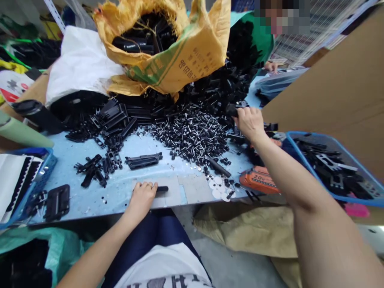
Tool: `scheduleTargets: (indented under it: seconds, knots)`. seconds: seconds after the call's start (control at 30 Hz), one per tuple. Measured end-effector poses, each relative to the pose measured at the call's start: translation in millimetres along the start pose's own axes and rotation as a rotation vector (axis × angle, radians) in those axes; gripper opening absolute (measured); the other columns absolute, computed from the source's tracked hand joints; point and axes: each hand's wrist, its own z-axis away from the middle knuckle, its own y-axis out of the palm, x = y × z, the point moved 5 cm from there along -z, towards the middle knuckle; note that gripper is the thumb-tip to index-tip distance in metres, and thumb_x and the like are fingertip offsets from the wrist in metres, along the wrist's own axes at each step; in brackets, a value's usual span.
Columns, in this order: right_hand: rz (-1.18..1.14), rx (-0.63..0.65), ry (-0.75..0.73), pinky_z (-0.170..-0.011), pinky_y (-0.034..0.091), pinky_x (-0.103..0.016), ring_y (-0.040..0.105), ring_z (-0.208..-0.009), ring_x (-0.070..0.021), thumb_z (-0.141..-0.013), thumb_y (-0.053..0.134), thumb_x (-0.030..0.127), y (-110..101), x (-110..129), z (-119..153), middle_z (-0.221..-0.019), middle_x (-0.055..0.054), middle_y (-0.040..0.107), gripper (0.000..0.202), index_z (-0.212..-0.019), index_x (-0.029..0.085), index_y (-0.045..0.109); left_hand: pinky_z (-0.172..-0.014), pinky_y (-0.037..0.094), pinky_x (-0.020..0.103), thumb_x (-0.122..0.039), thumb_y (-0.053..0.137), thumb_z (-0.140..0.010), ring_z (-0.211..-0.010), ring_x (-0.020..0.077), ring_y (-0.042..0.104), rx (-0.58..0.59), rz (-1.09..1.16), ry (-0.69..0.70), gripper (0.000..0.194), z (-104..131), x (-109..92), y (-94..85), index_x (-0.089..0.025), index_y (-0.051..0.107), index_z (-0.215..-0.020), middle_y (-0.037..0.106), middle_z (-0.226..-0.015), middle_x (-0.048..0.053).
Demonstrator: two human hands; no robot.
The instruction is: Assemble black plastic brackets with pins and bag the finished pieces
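Observation:
My left hand point(143, 197) rests at the table's front edge, its fingers closed round a slim black plastic part point(162, 189) whose end sticks out to the right. Stretched out to the far right, my right hand point(250, 121) has its fingers closed on a dark plastic part point(232, 110) at the edge of the black heap; its exact shape is unclear. Between the hands spreads a pile of small black-headed metal pins point(195, 134). A long black part point(144, 161) lies beyond my left hand. Below my right forearm is an orange power tool point(258, 179), partly hidden.
A torn yellow sack point(192, 56) of black parts stands at the back. To the right is a blue-rimmed bin point(333, 144) of parts; a blue basket point(49, 162) stands left. White discs point(216, 188) lie near the front edge. Another person's hand point(271, 67) shows beyond the heap.

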Motion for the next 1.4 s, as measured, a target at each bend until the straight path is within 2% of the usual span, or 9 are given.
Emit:
scheduleTargets:
  seconds: [0.1, 0.23, 0.37, 0.5, 0.63, 0.73, 0.97, 1.27, 1.4]
  knots:
    - [-0.161, 0.116, -0.309, -0.068, 0.034, -0.031, 0.053, -0.079, -0.0207, -0.096, 0.031, 0.040, -42, 80, 41, -0.093, -0.013, 0.058, 0.036, -0.104, 0.012, 0.052, -0.079, 0.040, 0.036, -0.023, 0.048, -0.089, -0.092, 0.0239, 0.055, 0.015, 0.054, 0.023, 0.031, -5, -7, 10.7, -0.017, 0.053, -0.118, 0.061, -0.097, 0.011]
    - [-0.357, 0.309, -0.772, -0.054, 0.029, -0.025, 0.052, -0.064, -0.0148, -0.095, 0.035, 0.045, -75, 190, 137, -0.086, -0.006, 0.058, 0.032, -0.104, 0.019, 0.052, -0.080, 0.040, 0.035, -0.029, 0.049, -0.089, -0.094, 0.0233, 0.054, 0.024, 0.137, 0.048, 0.028, -9, -11, 16.9, -0.018, 0.054, -0.114, 0.060, -0.099, 0.009]
    - [-0.455, 0.314, -0.863, -0.054, 0.030, -0.025, 0.054, -0.066, -0.0155, -0.093, 0.037, 0.049, -74, 237, 194, -0.088, -0.009, 0.057, 0.037, -0.097, 0.015, 0.053, -0.085, 0.039, 0.036, -0.026, 0.042, -0.091, -0.099, 0.0232, 0.052, 0.040, 0.190, 0.116, 0.030, -10, -14, 11.3, -0.018, 0.049, -0.119, 0.058, -0.105, 0.009]
    - [-0.542, 0.289, -0.798, -0.061, 0.033, -0.027, 0.055, -0.074, -0.0173, -0.095, 0.034, 0.043, -63, 245, 201, -0.088, -0.008, 0.056, 0.033, -0.095, 0.016, 0.053, -0.087, 0.039, 0.037, -0.026, 0.041, -0.089, -0.101, 0.0234, 0.051, 0.061, 0.234, 0.135, 0.030, -13, -18, 6.0, -0.019, 0.048, -0.118, 0.057, -0.107, 0.009]
    - [-0.501, 0.267, -0.719, -0.061, 0.031, -0.027, 0.053, -0.076, -0.0182, -0.096, 0.033, 0.043, -67, 245, 202, -0.088, -0.008, 0.057, 0.033, -0.096, 0.018, 0.055, -0.086, 0.040, 0.038, -0.054, 0.055, -0.078, -0.101, 0.0268, 0.053, 0.054, 0.260, 0.161, 0.050, -13, -20, 5.6, -0.017, 0.047, -0.112, 0.056, -0.106, 0.010]
    - [-0.496, 0.229, -0.678, -0.062, 0.029, -0.028, 0.052, -0.078, -0.0190, -0.096, 0.030, 0.041, -79, 244, 206, -0.088, -0.008, 0.057, 0.033, -0.100, 0.020, 0.055, -0.081, 0.042, 0.037, -0.064, 0.059, -0.069, -0.097, 0.0270, 0.055, 0.000, 0.278, 0.160, 0.062, -10, -18, 7.0, -0.016, 0.046, -0.108, 0.057, -0.104, 0.010]
    - [-0.450, 0.201, -0.658, -0.061, 0.024, -0.029, 0.050, -0.078, -0.0184, -0.098, 0.030, 0.033, -100, 244, 206, -0.088, -0.008, 0.056, 0.027, -0.103, 0.019, 0.053, -0.075, 0.046, 0.036, -0.063, 0.059, -0.070, -0.092, 0.0267, 0.059, -0.169, 0.330, 0.178, 0.061, -5, -11, 6.9, -0.017, 0.044, -0.107, 0.058, -0.102, 0.011]
    - [-0.444, 0.114, -0.729, -0.062, 0.022, -0.029, 0.048, -0.075, -0.0170, -0.098, 0.030, 0.029, -116, 242, 192, -0.086, -0.007, 0.055, 0.025, -0.097, 0.018, 0.053, -0.069, 0.047, 0.031, -0.055, 0.060, -0.075, -0.083, 0.0214, 0.063, -0.187, 0.380, 0.207, 0.046, -4, -7, 1.3, -0.018, 0.048, -0.101, 0.062, -0.092, 0.006]
    - [-0.431, 0.106, -0.668, -0.061, 0.021, -0.029, 0.048, -0.077, -0.0177, -0.098, 0.030, 0.030, -112, 243, 186, -0.087, -0.007, 0.056, 0.025, -0.099, 0.019, 0.053, -0.071, 0.047, 0.032, -0.048, 0.062, -0.076, -0.086, 0.0228, 0.062, -0.224, 0.367, 0.146, 0.042, -5, -5, 4.5, -0.017, 0.049, -0.102, 0.063, -0.092, 0.007]
